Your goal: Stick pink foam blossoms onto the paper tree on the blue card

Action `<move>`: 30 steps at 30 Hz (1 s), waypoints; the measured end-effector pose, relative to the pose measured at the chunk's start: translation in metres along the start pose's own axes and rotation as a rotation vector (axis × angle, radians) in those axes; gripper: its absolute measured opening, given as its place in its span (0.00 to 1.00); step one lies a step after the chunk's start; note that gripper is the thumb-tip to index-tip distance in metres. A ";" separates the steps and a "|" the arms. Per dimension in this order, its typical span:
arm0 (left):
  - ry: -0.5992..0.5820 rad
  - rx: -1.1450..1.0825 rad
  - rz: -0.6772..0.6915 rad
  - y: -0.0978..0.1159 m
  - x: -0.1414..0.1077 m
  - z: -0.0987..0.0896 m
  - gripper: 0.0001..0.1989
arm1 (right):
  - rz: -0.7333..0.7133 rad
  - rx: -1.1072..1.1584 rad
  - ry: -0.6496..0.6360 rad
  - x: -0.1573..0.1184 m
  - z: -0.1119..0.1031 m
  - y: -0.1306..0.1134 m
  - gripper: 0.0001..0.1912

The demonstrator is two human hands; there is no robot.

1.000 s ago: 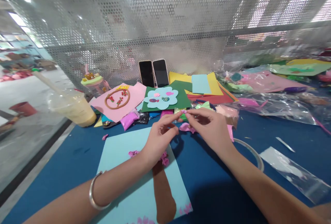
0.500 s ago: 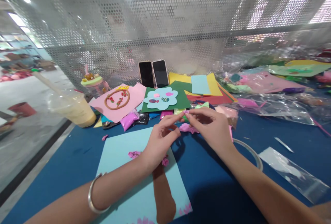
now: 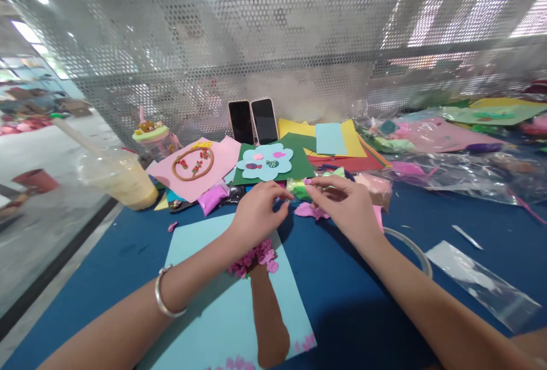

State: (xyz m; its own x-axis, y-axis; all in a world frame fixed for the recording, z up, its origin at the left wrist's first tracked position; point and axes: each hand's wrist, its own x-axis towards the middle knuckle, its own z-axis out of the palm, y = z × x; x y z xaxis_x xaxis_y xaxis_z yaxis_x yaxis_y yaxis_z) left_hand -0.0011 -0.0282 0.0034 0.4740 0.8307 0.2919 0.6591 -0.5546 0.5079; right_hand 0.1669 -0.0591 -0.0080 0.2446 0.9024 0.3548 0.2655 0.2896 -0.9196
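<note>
Between the thumb and forefinger of my right hand (image 3: 348, 202) is a small piece of pink clay (image 3: 307, 181). A larger lump of pink clay (image 3: 313, 211) lies on the table just below those fingers. My left hand (image 3: 261, 210) hovers over the top of a light blue sheet (image 3: 205, 301), its fingers bent and thumb apart, with nothing visible in them. On that sheet is a brown clay tree trunk (image 3: 269, 318) topped by pink clay blossoms (image 3: 265, 253), partly covered by my left hand and wrist. More pink bits (image 3: 305, 342) dot the sheet's lower edge.
A drink cup (image 3: 119, 179) stands at the left. Behind my hands are two phones (image 3: 265, 121), a blue cloud-shaped card (image 3: 265, 169), pink paper (image 3: 222, 156) and a pink clay packet (image 3: 213, 196). To the right lie a tape ring (image 3: 416, 248) and a plastic bag (image 3: 482, 281).
My left hand has moved left and away from my right fingers, uncovering more of the blossoms. The pink piece stays pinched in my right hand, which has barely moved.
</note>
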 end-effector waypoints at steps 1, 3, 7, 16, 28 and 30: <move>-0.033 0.074 0.014 -0.001 0.002 0.001 0.09 | 0.030 0.019 -0.006 0.001 0.000 0.001 0.13; -0.095 0.165 0.022 -0.001 0.005 0.005 0.08 | 0.096 0.064 -0.029 0.002 0.001 0.004 0.15; -0.162 0.233 -0.026 0.004 0.011 0.012 0.09 | 0.233 0.171 -0.072 0.005 0.004 0.010 0.17; -0.180 0.147 -0.016 -0.001 0.018 0.023 0.08 | 0.344 0.209 -0.078 0.007 0.007 0.018 0.17; -0.172 -0.052 -0.036 -0.009 0.017 0.022 0.08 | 0.379 0.174 -0.084 0.009 0.007 0.025 0.12; -0.163 -0.134 -0.062 -0.012 0.018 0.021 0.11 | 0.388 0.178 -0.076 0.009 0.007 0.024 0.12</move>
State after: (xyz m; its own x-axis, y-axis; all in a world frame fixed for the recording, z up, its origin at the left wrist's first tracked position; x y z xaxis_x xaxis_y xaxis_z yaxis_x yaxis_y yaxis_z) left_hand 0.0112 -0.0078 -0.0144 0.5302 0.8382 0.1277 0.6115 -0.4824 0.6272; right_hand 0.1692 -0.0423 -0.0280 0.2232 0.9743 -0.0299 0.0009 -0.0308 -0.9995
